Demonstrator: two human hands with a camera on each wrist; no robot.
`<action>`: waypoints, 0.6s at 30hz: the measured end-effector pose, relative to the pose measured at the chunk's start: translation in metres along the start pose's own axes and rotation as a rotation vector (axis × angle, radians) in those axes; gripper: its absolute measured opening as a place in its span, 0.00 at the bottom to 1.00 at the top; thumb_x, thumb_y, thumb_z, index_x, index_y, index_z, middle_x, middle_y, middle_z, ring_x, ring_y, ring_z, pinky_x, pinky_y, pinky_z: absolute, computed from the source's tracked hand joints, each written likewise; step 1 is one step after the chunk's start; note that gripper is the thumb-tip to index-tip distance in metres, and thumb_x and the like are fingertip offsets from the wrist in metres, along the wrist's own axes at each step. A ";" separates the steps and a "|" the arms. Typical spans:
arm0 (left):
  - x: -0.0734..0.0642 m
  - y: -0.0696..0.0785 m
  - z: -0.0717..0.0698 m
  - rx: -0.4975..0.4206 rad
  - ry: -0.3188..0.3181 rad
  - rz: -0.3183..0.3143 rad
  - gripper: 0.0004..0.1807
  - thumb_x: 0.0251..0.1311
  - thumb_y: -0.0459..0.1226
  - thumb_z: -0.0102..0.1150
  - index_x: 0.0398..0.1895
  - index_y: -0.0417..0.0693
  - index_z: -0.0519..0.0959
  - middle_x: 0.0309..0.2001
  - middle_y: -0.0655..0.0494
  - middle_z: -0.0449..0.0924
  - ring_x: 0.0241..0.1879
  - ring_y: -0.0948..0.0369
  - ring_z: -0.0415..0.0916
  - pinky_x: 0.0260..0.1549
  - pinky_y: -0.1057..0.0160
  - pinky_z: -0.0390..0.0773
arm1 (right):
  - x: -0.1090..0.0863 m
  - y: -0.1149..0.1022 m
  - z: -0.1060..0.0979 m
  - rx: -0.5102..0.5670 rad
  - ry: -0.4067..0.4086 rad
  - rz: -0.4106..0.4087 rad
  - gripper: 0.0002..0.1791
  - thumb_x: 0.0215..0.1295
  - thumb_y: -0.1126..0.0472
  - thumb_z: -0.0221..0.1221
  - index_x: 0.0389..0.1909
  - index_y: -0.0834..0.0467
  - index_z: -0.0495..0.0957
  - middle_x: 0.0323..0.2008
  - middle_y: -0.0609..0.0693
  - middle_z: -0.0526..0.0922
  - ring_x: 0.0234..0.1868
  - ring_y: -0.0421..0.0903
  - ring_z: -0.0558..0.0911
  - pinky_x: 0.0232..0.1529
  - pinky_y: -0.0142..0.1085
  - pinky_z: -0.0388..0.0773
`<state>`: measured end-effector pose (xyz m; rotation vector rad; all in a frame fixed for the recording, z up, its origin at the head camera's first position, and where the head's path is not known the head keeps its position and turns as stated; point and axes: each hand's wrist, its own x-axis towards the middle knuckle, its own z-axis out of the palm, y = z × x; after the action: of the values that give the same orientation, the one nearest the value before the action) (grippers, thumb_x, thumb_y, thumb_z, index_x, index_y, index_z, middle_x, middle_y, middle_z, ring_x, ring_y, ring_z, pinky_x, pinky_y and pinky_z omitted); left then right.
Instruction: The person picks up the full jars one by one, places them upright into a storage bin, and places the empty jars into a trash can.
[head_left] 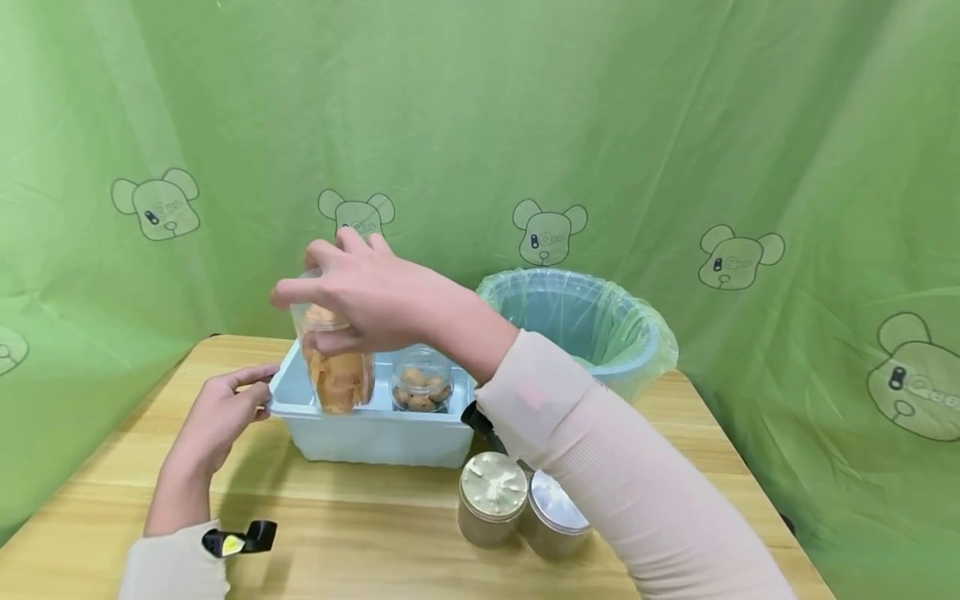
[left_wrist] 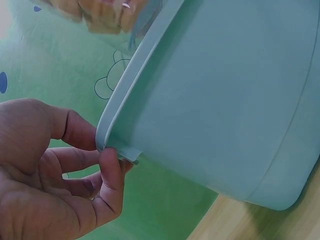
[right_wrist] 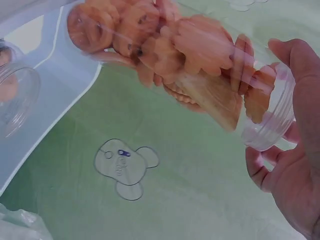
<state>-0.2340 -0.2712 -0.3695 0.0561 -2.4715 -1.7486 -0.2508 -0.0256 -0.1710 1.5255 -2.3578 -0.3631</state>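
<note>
A light blue plastic bin (head_left: 390,440) stands on the table. My left hand (head_left: 223,417) pinches its rim at the left corner; in the left wrist view the thumb and fingers meet at the bin's lip. From above, my right hand (head_left: 367,293) grips the upper end of a tall clear jar (head_left: 339,379) filled with orange-brown cookies (right_wrist: 205,45). The jar is over the left part of the bin, slightly tilted, its base overlapping the front rim in the head view. Beside it, inside the bin, sits a shorter clear jar (head_left: 422,379) holding several round brown pieces.
Two cylindrical containers with shiny silver tops, one left (head_left: 492,496) and one right (head_left: 557,512), stand in front of the bin, near my right forearm. Behind that forearm is a blue bucket (head_left: 562,312) lined with a green bag. A green curtain (head_left: 465,125) surrounds the wooden table (head_left: 360,533).
</note>
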 end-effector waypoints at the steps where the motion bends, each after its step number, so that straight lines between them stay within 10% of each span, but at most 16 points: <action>1: 0.000 -0.001 0.000 -0.001 -0.001 -0.001 0.28 0.70 0.31 0.43 0.72 0.29 0.67 0.68 0.31 0.68 0.42 0.70 0.77 0.42 0.69 0.82 | 0.002 0.002 0.002 0.001 -0.001 0.008 0.24 0.73 0.38 0.55 0.68 0.30 0.68 0.64 0.46 0.70 0.55 0.49 0.68 0.48 0.39 0.67; 18: 0.000 0.001 -0.001 0.020 0.005 -0.018 0.29 0.70 0.31 0.44 0.73 0.30 0.66 0.70 0.33 0.66 0.45 0.66 0.77 0.42 0.71 0.81 | 0.034 0.016 0.050 0.131 -0.080 0.090 0.27 0.73 0.40 0.57 0.71 0.33 0.67 0.62 0.48 0.70 0.54 0.49 0.67 0.50 0.41 0.65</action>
<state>-0.2342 -0.2714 -0.3682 0.0847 -2.4929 -1.7293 -0.2967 -0.0480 -0.2069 1.4795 -2.5483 -0.2569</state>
